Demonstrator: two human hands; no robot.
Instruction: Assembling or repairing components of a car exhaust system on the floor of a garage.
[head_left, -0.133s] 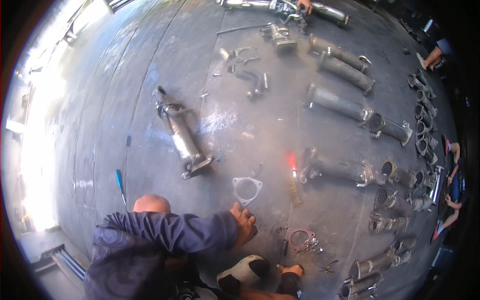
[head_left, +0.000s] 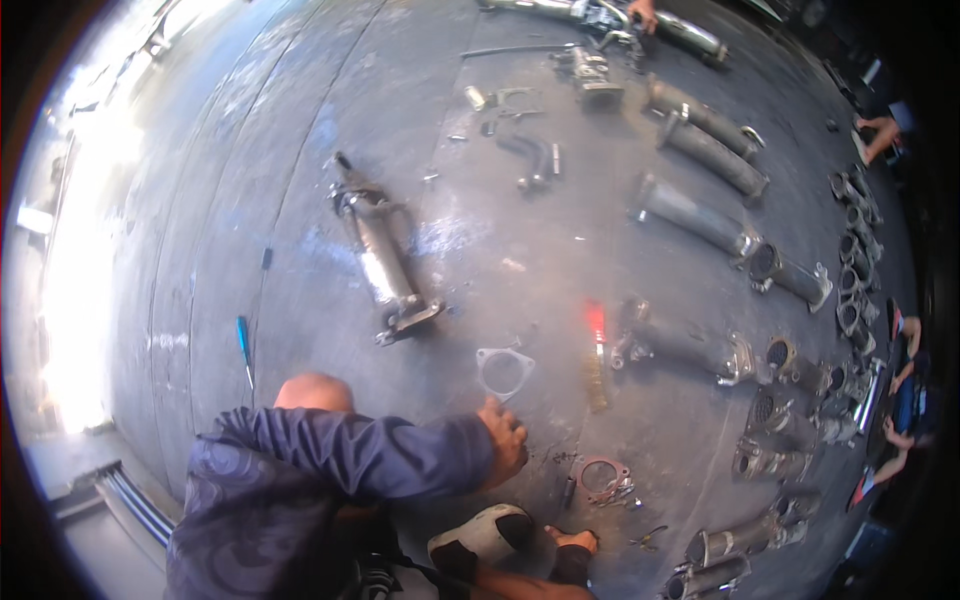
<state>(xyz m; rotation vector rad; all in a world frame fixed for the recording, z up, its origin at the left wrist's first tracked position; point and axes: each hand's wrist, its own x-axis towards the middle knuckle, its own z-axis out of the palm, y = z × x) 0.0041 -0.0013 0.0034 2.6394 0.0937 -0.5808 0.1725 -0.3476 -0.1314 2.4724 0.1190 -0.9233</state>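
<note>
Head view gave me the left hand (head_left: pixel 508 440) low over the grey floor (head_left: pixel 545 275), its fingers partly curled at the lower corner of a pale three-cornered gasket (head_left: pixel 487 357); whether they pinched it, I could not tell. That gasket lay flat, a red-handled brush (head_left: pixel 597 352) to its right and a shiny metal cylinder (head_left: pixel 380 252) beyond it, up and to the left. I found the right hand (head_left: pixel 577 541) beside a shoe (head_left: pixel 482 537), but could not make out whether it held anything. Ahead of it lay a reddish ring gasket (head_left: pixel 584 483) with small metal parts (head_left: pixel 624 494) against its edge; pliers (head_left: pixel 648 540) lay just to the right. Far left, I saw a blue-handled screwdriver (head_left: pixel 243 342); metal pipes (head_left: pixel 713 157) filled the right side.
</note>
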